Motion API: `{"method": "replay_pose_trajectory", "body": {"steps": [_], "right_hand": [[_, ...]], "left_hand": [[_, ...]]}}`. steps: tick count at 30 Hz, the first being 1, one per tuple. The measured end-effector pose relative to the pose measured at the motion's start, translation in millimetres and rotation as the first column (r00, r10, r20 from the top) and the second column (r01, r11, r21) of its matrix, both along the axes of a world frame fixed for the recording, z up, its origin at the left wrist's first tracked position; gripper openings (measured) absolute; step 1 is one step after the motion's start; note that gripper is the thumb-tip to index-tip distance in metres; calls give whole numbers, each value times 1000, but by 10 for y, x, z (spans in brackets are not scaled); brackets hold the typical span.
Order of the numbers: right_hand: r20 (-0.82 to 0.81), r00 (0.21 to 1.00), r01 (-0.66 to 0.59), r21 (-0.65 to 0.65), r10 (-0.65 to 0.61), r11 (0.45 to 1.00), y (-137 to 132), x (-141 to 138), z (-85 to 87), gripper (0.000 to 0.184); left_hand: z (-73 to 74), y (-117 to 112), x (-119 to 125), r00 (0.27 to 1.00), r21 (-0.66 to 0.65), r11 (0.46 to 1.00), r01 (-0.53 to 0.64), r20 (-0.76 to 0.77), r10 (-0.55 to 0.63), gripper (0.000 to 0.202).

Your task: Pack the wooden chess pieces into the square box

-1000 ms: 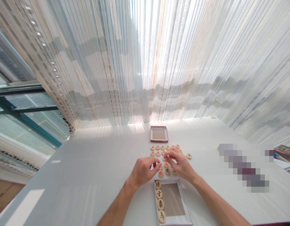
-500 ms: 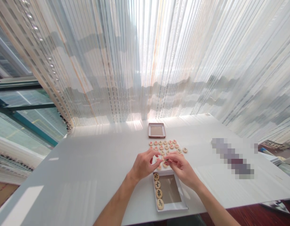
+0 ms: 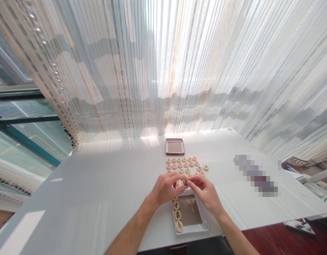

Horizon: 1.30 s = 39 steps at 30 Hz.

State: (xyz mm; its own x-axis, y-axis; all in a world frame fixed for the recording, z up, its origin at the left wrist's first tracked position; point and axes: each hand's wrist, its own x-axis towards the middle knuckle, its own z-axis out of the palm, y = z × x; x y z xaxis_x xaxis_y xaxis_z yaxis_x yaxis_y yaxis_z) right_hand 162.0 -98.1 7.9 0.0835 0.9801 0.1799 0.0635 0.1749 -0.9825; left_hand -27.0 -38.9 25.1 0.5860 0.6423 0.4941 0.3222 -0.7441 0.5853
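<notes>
My left hand (image 3: 164,189) and my right hand (image 3: 204,191) meet over the far end of a shallow white box (image 3: 203,219). Between their fingertips is a round wooden chess piece (image 3: 185,182) with a dark character; both hands pinch at it. Three pieces with black characters (image 3: 177,215) lie in a column along the box's left side. Several loose pieces with red and black characters (image 3: 186,164) are spread on the white table (image 3: 99,184) just beyond my hands.
A small red-rimmed box lid (image 3: 175,146) lies further back near the sheer curtain (image 3: 165,71). A blurred patch (image 3: 255,173) sits on the table at right. The table's near edge runs just under the white box; papers (image 3: 298,226) lie lower right.
My hands have drawn back from the loose pieces toward the white box, carrying one piece between them. The camera has tilted, so more of the table's near edge shows.
</notes>
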Motion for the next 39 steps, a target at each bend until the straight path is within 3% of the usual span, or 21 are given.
{"method": "replay_pose_trajectory", "body": {"steps": [4, 10, 16, 22, 29, 35, 39], "right_hand": [[47, 999, 20, -17, -19, 1000, -50, -22, 39, 22], [186, 972, 149, -8, -145, 989, -219, 64, -18, 24], [294, 935, 205, 4, -198, 979, -393, 158, -114, 24], [352, 907, 223, 60, -230, 973, -405, 142, -111, 23], [354, 913, 205, 27, -201, 978, -402, 123, -136, 24], [398, 903, 161, 37, -162, 986, -404, 113, -131, 22], [450, 876, 157, 77, -175, 985, -399, 98, -120, 20]], "left_hand": [[7, -29, 26, 1000, -127, 992, 26, 18, -23, 19], [39, -12, 4, 997, -336, 939, 68, 49, -55, 18], [106, 33, -49, 996, -421, 903, 87, 53, -71, 17], [200, 40, -101, 996, -483, 871, 89, 29, -86, 8], [220, 33, -150, 976, -562, 815, 143, -55, -209, 10], [155, 15, -107, 939, -397, 911, 113, -258, -229, 9], [106, 6, -89, 924, -324, 939, 110, -316, -217, 10]]}}
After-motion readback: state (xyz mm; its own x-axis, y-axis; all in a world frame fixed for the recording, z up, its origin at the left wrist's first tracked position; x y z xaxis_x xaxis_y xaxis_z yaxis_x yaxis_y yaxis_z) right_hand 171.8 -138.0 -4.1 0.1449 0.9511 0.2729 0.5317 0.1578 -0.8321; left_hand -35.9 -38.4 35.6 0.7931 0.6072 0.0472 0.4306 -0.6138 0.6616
